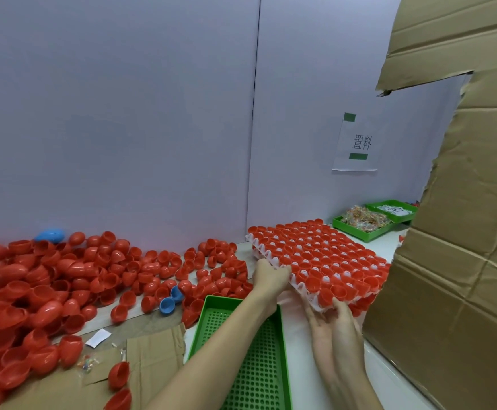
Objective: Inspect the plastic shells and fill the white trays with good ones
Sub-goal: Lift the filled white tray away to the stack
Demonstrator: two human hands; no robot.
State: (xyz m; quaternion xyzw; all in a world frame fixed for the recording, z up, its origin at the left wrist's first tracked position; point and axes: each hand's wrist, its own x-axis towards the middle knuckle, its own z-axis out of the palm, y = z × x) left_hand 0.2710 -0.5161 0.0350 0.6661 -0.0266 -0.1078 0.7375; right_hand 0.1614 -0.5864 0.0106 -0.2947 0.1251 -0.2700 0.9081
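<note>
A white tray (272, 259) filled with red plastic shells lies on top of another filled tray at centre right, its near corner raised. My left hand (268, 275) grips the tray's left edge, thumb on top. My right hand (334, 321) holds the near corner from underneath, fingers curled up over the rim. A large heap of loose red shells (49, 285) covers the table on the left, with a few blue shells (171, 298) among them.
A green perforated tray (253, 359) lies under my left forearm. Big cardboard sheets (454, 261) stand close on the right. Green trays (368, 223) with small wrapped items sit at the back right. Flat cardboard (149, 353) and a paper slip lie in front.
</note>
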